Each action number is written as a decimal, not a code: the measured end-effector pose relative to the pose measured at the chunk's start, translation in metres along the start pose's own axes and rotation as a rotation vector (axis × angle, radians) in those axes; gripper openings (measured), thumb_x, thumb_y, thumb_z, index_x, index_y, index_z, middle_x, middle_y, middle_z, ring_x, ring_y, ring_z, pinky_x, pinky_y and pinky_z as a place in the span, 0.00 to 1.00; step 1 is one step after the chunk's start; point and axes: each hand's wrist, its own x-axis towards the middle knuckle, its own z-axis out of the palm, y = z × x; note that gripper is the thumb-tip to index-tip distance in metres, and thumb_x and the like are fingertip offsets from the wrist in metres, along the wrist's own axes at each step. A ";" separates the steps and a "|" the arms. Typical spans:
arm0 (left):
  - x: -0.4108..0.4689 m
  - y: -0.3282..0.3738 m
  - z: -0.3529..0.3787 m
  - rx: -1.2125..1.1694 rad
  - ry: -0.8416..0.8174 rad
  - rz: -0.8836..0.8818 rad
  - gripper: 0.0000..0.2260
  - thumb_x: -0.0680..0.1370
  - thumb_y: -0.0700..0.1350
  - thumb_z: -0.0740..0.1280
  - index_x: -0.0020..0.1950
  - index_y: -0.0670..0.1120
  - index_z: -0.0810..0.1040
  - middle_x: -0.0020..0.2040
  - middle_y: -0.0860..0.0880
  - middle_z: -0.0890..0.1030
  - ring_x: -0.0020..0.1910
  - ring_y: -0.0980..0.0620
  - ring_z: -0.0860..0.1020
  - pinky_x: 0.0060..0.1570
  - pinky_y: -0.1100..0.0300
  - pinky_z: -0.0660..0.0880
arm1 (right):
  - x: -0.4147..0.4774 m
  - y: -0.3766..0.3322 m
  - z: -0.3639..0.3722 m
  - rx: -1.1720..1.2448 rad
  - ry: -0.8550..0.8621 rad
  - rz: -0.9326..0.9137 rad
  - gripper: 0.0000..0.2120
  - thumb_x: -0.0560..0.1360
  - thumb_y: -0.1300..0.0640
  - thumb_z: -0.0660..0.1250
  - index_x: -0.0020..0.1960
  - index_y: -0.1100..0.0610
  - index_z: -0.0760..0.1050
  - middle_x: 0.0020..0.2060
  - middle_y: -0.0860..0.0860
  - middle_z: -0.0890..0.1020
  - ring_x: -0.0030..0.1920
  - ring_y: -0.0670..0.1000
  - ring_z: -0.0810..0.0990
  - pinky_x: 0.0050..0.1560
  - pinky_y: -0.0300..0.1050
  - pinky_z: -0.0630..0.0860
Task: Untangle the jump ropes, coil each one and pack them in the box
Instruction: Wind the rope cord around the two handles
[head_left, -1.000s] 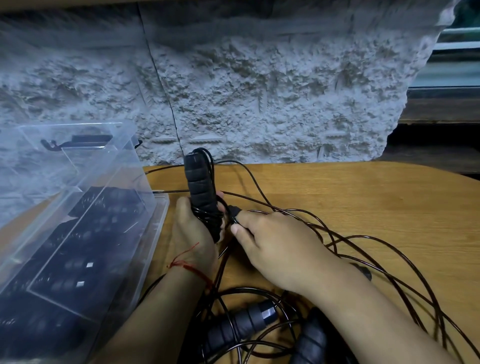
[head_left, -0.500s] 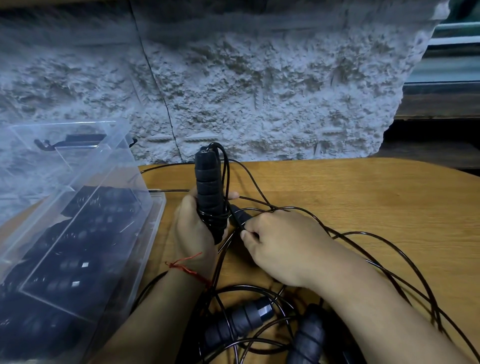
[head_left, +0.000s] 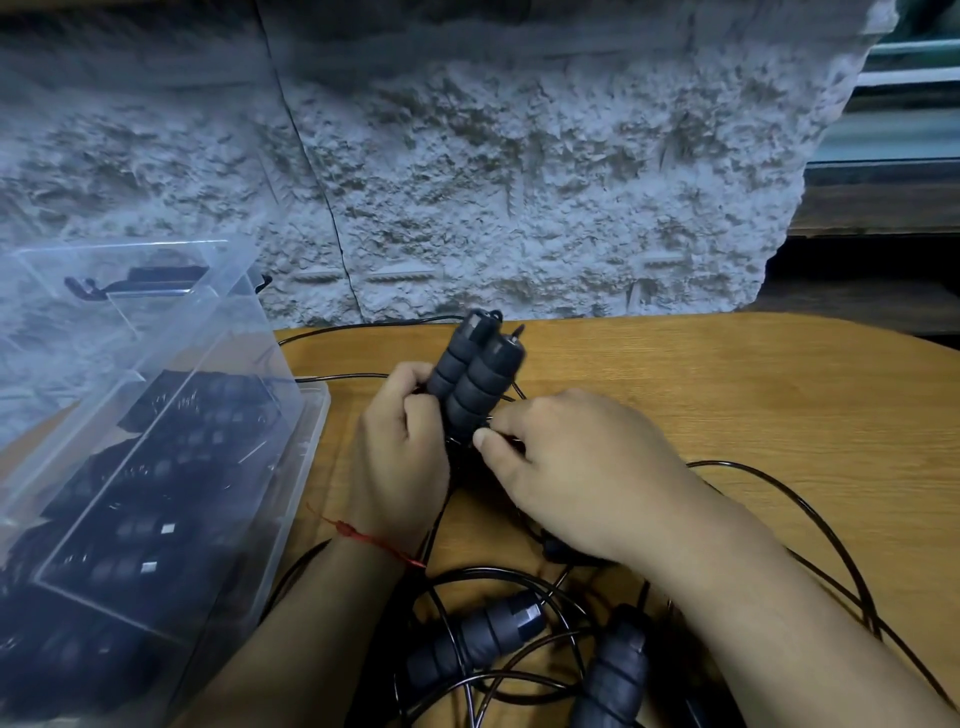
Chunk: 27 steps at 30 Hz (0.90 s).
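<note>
Beside the box (head_left: 298, 410), left hand (head_left: 400, 457) and right hand (head_left: 571, 467) fingers clasp two foam handles (head_left: 475, 379), previously one; worktop (head_left: 753, 395) open rightward.

Four handles (head_left: 488, 384) out loose, one box (head_left: 291, 467).
Two dark foam handles stand upright side by side, held between the left hand (head_left: 400, 447) and the right hand (head_left: 576, 467); two more (head_left: 478, 639) (head_left: 613, 675) lie flat on the one worktop (head_left: 727, 395). One clear box stands open. One red thread (head_left: 374, 540) circles the left wrist. The looped cords (head_left: 810, 514) and the ropes packed in the box are too tangled to count.
</note>
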 end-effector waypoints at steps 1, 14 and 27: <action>-0.004 0.004 -0.001 0.054 0.015 0.034 0.13 0.78 0.42 0.55 0.46 0.50 0.79 0.37 0.52 0.81 0.36 0.51 0.77 0.34 0.55 0.73 | -0.001 0.002 -0.003 0.012 -0.004 -0.004 0.17 0.84 0.39 0.56 0.46 0.47 0.76 0.37 0.46 0.78 0.44 0.55 0.78 0.39 0.50 0.69; -0.010 0.013 -0.003 0.435 -0.201 0.348 0.15 0.86 0.50 0.50 0.55 0.52 0.76 0.46 0.55 0.78 0.46 0.51 0.77 0.44 0.52 0.70 | 0.000 0.025 -0.018 0.089 0.237 -0.199 0.16 0.79 0.34 0.61 0.48 0.43 0.80 0.40 0.42 0.80 0.42 0.46 0.79 0.40 0.51 0.76; -0.023 0.017 -0.006 0.392 -0.357 0.682 0.12 0.80 0.54 0.64 0.53 0.47 0.79 0.43 0.56 0.78 0.42 0.53 0.78 0.36 0.50 0.74 | 0.003 0.050 -0.020 0.383 0.168 -0.062 0.13 0.67 0.35 0.79 0.42 0.42 0.84 0.33 0.45 0.80 0.35 0.46 0.78 0.38 0.51 0.77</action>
